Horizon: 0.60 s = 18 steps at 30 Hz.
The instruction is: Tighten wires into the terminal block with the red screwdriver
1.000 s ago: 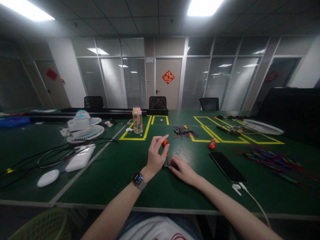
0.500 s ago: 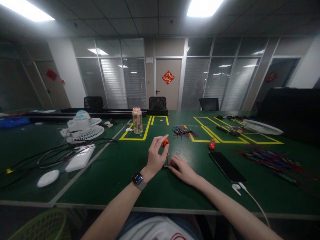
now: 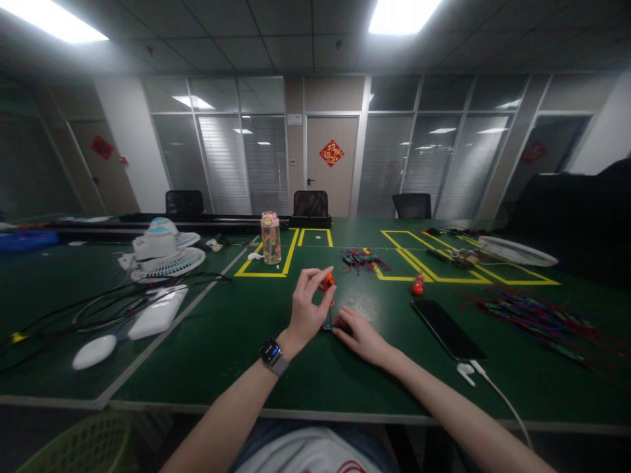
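Screwdriver, orange-handled and thin-shafted, stands over a small piece.

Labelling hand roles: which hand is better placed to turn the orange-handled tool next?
Left, probably: the left hand has the orange-handled tool by its upper end, while the right hand is lower, at the small part by the tool's tip.

Orange screwdriver, green tabletop
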### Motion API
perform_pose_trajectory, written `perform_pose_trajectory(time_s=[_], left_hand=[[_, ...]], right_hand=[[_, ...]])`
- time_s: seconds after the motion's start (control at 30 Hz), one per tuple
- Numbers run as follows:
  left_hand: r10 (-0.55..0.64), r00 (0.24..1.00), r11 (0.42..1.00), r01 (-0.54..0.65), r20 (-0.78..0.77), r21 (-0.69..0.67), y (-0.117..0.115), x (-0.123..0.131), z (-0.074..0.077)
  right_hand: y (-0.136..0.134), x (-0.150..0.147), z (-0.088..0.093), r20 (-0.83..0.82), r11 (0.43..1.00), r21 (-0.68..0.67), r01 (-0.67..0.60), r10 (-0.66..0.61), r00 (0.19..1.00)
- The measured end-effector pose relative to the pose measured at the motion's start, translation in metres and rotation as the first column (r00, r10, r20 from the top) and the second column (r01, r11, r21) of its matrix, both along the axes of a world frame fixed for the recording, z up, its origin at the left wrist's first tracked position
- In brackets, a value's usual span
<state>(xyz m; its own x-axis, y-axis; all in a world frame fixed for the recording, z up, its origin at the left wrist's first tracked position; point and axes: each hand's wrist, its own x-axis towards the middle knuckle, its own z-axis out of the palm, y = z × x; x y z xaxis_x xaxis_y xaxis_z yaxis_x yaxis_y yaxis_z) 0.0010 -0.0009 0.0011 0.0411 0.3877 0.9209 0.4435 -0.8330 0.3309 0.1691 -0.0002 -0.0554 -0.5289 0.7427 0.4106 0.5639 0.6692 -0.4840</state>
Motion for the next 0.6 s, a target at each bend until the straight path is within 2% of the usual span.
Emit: perform_pose_trajectory(time_s=[0.27, 0.5, 0.6], left_hand=[[-0.074, 0.996, 0.995, 0.071, -0.044, -0.068, -0.0012, -0.0027, 0.0004], [0.025, 1.000, 1.000, -0.025, -0.019, -0.001, -0.0004, -0.0010, 0.0008], [0.013, 0.999, 1.000, -0.013, -0.029, -0.012, -0.0023, -0.0021, 0.0017]], right_hand=[[0.0014, -0.0001, -0.0014, -0.007, 1.000, 0.001, -0.001, 0.001, 1.000], [-0.0002, -0.0006, -0.0001, -0.012, 1.000, -0.006, -0.006, 0.006, 1.000], [0.0001, -0.0009, 0.0004, -0.015, 1.000, -0.012, -0.001, 0.001, 1.000]])
